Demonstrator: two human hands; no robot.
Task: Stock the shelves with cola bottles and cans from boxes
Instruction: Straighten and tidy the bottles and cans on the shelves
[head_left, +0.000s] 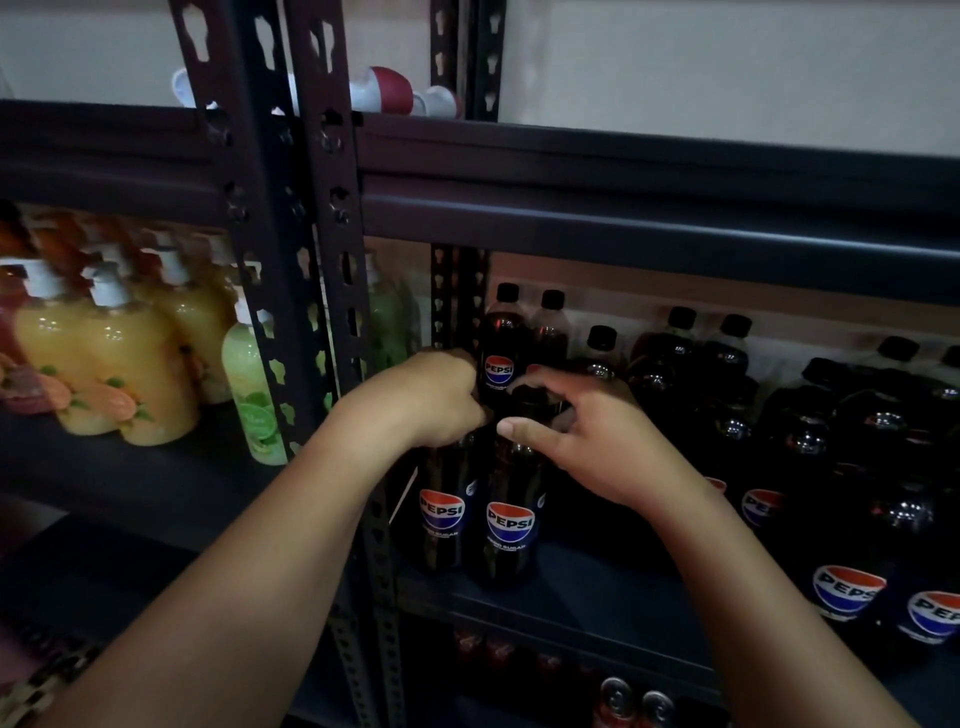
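Two dark cola bottles with Pepsi labels stand side by side at the left end of the middle shelf (597, 587). My left hand (431, 400) grips the top of the left cola bottle (441, 514). My right hand (587, 441) is closed around the neck of the right cola bottle (509, 525); its cap is hidden under my fingers. Another Pepsi bottle (501, 353) stands behind them. Several more cola bottles (852, 457) fill the shelf to the right. Can tops (618, 696) show on the shelf below.
A dark perforated steel upright (337, 249) stands just left of my left hand. Beyond it, yellow and green pump soap bottles (130, 353) crowd the neighbouring shelf. The upper shelf beam (649, 218) runs overhead, with red and white items (384, 88) on top.
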